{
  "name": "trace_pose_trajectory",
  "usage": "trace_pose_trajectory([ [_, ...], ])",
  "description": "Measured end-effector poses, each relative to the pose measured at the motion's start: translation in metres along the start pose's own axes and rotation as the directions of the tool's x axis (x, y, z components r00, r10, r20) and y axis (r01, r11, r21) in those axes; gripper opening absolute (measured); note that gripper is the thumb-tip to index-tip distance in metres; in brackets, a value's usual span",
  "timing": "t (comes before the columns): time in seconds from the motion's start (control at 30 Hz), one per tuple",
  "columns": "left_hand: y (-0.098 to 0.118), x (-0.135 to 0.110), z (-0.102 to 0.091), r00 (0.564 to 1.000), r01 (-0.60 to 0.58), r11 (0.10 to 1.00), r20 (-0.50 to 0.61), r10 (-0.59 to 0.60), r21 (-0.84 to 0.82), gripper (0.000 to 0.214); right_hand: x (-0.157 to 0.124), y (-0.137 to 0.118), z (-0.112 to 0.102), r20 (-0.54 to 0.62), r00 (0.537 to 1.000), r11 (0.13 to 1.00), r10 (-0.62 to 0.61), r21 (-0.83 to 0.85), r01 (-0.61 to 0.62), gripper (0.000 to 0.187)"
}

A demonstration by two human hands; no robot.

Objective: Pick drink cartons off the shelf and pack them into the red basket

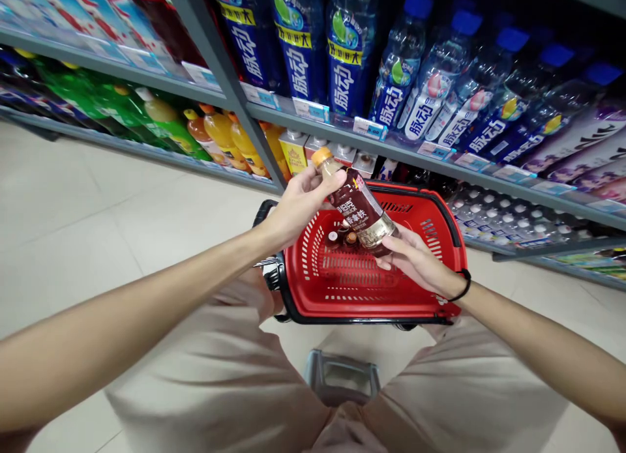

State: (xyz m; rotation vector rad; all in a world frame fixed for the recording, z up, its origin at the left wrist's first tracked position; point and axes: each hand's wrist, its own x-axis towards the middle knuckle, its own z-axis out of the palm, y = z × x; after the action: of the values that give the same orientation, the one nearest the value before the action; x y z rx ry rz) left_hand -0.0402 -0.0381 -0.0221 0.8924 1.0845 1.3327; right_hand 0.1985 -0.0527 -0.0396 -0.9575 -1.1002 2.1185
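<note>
Both my hands hold one bottle of coffee drink [359, 208], with an orange cap, a dark brown label and a pale gold lower band. It is tilted, cap to the upper left, over a red shopping basket [303, 303]. Near the cap, my left hand [303, 202] is closed round the bottle's neck and shoulder, thumb on top. My right hand [411, 254], below a black wristband [462, 287], grips the bottle's base. Under the held bottle, small dark bottles [334, 238] lie in the basket, partly hidden by it.
Ahead stands a grey shelf unit [210, 55] with blue-capped drink bottles [396, 68] above the basket. Green soda bottles [102, 107] and orange drinks [220, 137] fill the lower left shelf. Packs of small water bottles [508, 215] sit at the lower right. My knees flank the basket.
</note>
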Motion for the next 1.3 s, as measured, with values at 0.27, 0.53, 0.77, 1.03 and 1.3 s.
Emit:
trace_pose_trajectory([
  [0.27,-0.001,0.0,-0.001,0.999,-0.03,0.998,0.036,0.029,0.049,0.049,-0.005,-0.003,-0.004,0.068,0.997,0.998,0.048,0.026,-0.05,0.047],
  [0.53,0.0,0.0,-0.004,0.996,-0.035,0.999,0.081,0.032,0.036,0.05,0.001,-0.01,-0.013,0.121,0.988,0.993,0.095,0.056,-0.103,0.059],
  [0.77,-0.003,-0.002,-0.001,1.0,0.005,1.0,0.028,-0.005,0.012,0.047,0.0,-0.011,-0.014,0.109,0.971,0.962,0.213,0.148,-0.228,0.064],
  [1.03,0.001,-0.004,0.006,0.999,0.007,0.998,0.034,-0.009,0.061,0.056,-0.004,-0.006,-0.014,0.115,0.98,0.96,0.16,0.214,-0.181,0.058],
  [1.3,-0.004,0.002,0.0,0.999,0.011,0.998,0.047,-0.014,0.057,0.056,0.0,-0.009,-0.013,0.103,0.981,0.971,0.165,0.159,-0.18,0.055],
])
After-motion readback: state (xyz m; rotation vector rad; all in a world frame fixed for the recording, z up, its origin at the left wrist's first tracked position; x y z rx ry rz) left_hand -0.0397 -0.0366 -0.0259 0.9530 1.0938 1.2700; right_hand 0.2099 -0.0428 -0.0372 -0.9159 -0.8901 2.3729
